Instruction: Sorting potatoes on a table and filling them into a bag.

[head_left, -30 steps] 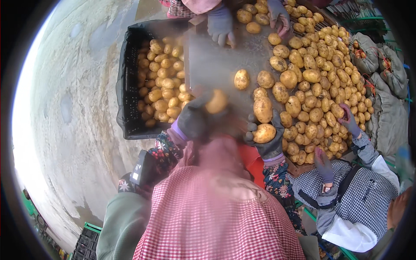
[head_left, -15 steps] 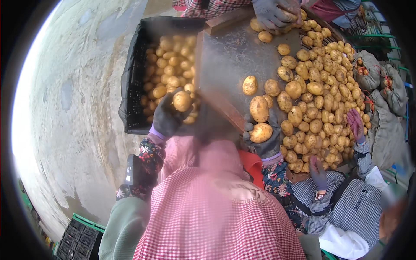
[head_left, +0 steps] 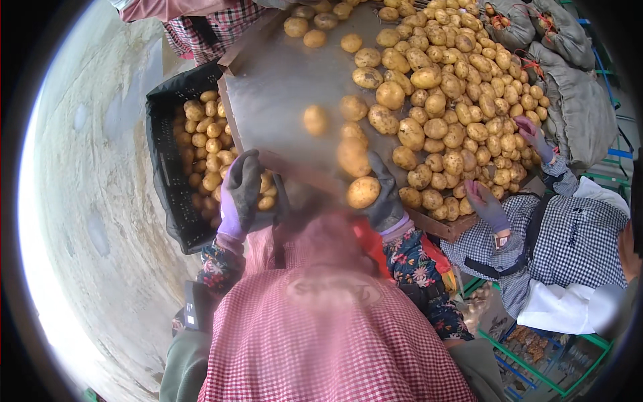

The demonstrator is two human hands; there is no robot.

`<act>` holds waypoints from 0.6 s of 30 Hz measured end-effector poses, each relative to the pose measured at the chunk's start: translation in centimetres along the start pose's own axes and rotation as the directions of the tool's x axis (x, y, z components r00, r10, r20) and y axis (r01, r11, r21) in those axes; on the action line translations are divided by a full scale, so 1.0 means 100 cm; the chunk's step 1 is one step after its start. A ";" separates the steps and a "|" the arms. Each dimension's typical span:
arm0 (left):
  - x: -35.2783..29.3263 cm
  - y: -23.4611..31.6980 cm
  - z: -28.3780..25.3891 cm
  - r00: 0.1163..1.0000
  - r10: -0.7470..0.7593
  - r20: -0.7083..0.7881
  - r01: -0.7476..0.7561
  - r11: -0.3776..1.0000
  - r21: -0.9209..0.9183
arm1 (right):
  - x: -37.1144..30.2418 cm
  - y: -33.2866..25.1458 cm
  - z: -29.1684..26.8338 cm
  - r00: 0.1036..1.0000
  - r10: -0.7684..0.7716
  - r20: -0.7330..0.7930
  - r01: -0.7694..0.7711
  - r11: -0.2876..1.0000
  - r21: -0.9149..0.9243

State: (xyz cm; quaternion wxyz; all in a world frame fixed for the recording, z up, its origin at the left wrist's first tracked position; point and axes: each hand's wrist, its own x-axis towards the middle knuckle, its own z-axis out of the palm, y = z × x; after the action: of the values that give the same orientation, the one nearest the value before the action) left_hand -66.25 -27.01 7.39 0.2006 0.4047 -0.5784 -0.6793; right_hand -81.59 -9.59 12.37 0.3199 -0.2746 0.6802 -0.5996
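My left hand (head_left: 242, 194), in a grey and purple glove, is over the near right side of a black crate (head_left: 164, 177). Its fingers are apart and no potato shows in them. Many potatoes (head_left: 213, 145) lie inside the crate. My right hand (head_left: 386, 197), gloved in dark grey, grips a potato (head_left: 363, 192) at the near edge of a metal sorting table (head_left: 274, 87). Just beyond its fingers, another potato (head_left: 353, 157) looks blurred. A single blurred potato (head_left: 315, 120) is farther left over the table.
A large heap of potatoes (head_left: 462, 100) covers the table's right side. At the right, a co-worker in checked sleeves has two gloved hands (head_left: 485, 204) by the heap. Grey sacks (head_left: 579, 100) stand beyond. Another person's checked clothing (head_left: 214, 33) shows at the far left corner.
The view has shifted, so the crate and table appear differently placed. The potato in my left hand has left it; my right hand still holds one. The far co-worker's gloved hands are out of view.
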 end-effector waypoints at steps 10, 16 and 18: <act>-0.013 0.037 0.066 0.693 0.101 0.714 0.270 0.882 -0.387 | -0.007 -0.010 0.003 0.992 -0.127 -0.016 0.112 0.924 -0.366; -0.004 0.010 0.072 0.699 0.151 0.699 -0.079 0.988 -0.135 | -0.010 -0.004 -0.017 0.994 -0.069 0.079 0.068 0.998 0.006; -0.007 0.009 0.077 0.643 0.367 0.672 0.013 0.872 -0.489 | -0.013 -0.002 -0.017 0.983 -0.169 0.079 0.164 0.985 0.059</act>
State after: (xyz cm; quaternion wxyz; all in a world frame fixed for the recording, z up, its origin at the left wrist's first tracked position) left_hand -72.05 -21.90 8.44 0.1008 -0.0291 -0.4727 -0.8750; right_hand -82.07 -7.55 12.89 0.3039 -0.3470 0.6251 -0.6296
